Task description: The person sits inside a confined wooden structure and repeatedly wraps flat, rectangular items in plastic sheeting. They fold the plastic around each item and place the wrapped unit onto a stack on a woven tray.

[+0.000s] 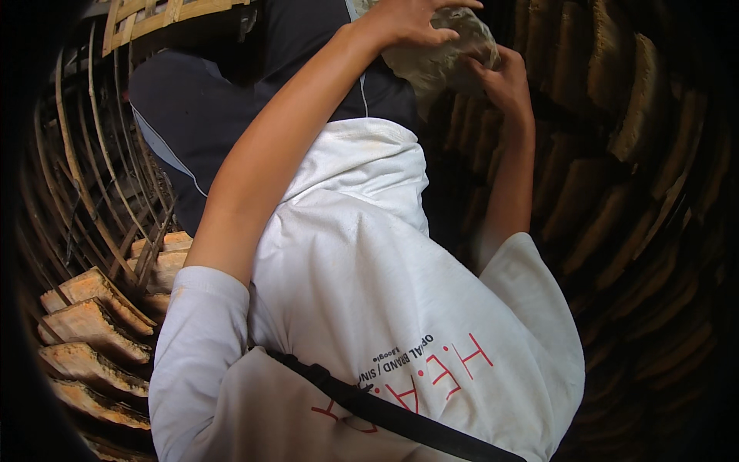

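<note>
A thin, crumpled, see-through plastic bag (439, 65) is up at the top of the view, in front of my dark trousers. My right hand (504, 81) grips its right edge with closed fingers. Over the bag's upper left part lies my left hand (404, 23), thumb and a finger stretched apart. Some of the left hand's fingers are cut off by the upper edge, so I cannot tell whether it touches the bag. What the bag contains, if anything, does not show.
Rows of stacked curved brown slabs (639, 100), perhaps roof tiles, stand on the right in shadow. More slabs (96, 323) are stacked at lower left. Thin bamboo-like sticks (92, 146) rise at left, and a woven slatted piece (158, 19) is at upper left.
</note>
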Demonstrator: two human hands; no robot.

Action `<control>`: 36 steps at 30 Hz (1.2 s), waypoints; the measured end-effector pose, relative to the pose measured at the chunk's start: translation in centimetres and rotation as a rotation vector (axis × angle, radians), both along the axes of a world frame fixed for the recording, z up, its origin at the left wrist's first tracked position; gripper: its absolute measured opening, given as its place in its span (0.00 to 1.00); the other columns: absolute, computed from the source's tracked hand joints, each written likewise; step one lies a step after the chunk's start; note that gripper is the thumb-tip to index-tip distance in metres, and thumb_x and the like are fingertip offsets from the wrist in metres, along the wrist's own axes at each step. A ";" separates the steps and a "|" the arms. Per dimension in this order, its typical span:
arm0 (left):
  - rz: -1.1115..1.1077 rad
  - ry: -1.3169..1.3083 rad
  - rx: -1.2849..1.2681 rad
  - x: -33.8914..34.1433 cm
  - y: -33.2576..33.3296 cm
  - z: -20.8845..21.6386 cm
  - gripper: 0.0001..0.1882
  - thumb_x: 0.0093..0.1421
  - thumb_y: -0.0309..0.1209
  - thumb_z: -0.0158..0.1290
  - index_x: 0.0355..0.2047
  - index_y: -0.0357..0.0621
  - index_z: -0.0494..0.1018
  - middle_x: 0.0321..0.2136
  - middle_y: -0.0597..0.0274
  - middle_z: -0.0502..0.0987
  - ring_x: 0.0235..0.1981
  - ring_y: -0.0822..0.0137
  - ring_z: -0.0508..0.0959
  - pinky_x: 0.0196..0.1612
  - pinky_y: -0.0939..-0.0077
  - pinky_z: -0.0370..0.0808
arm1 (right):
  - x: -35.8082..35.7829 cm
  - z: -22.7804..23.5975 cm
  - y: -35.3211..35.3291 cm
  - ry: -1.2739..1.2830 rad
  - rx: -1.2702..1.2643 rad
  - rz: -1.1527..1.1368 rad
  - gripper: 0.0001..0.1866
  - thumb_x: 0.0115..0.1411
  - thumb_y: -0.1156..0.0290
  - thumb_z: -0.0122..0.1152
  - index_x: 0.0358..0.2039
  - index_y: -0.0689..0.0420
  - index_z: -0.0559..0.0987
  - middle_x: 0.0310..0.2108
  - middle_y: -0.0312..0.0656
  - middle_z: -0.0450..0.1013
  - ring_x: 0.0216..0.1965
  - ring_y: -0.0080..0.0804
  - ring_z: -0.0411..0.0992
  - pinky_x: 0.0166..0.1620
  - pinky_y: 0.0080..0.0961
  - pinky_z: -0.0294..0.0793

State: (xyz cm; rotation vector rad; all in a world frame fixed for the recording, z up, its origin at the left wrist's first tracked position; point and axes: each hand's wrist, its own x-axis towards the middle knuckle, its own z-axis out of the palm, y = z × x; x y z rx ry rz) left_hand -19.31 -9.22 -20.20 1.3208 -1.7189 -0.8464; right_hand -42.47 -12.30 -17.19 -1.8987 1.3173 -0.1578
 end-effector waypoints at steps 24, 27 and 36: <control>0.194 0.563 0.217 0.5 -1.9 -3.5 0.08 0.64 0.29 0.55 0.34 0.39 0.81 0.24 0.67 0.79 0.28 0.76 0.75 0.33 0.77 0.72 | 1.1 -7.5 4.9 0.079 -0.052 -0.184 0.13 0.51 0.66 0.75 0.35 0.59 0.86 0.26 0.46 0.82 0.27 0.34 0.81 0.35 0.32 0.75; 0.214 0.533 0.257 0.2 -1.6 -2.8 0.07 0.64 0.29 0.55 0.34 0.40 0.80 0.24 0.68 0.79 0.28 0.77 0.74 0.34 0.77 0.71 | 0.3 -7.9 4.8 0.113 0.008 -0.184 0.13 0.52 0.66 0.75 0.36 0.59 0.86 0.28 0.47 0.82 0.29 0.31 0.81 0.36 0.30 0.75; 0.475 0.674 0.142 1.6 -2.7 -5.3 0.08 0.66 0.30 0.55 0.33 0.39 0.80 0.22 0.71 0.76 0.26 0.79 0.72 0.30 0.79 0.68 | -4.1 -9.1 4.1 0.103 0.148 -0.193 0.14 0.52 0.68 0.75 0.39 0.58 0.86 0.30 0.42 0.83 0.34 0.22 0.80 0.39 0.27 0.76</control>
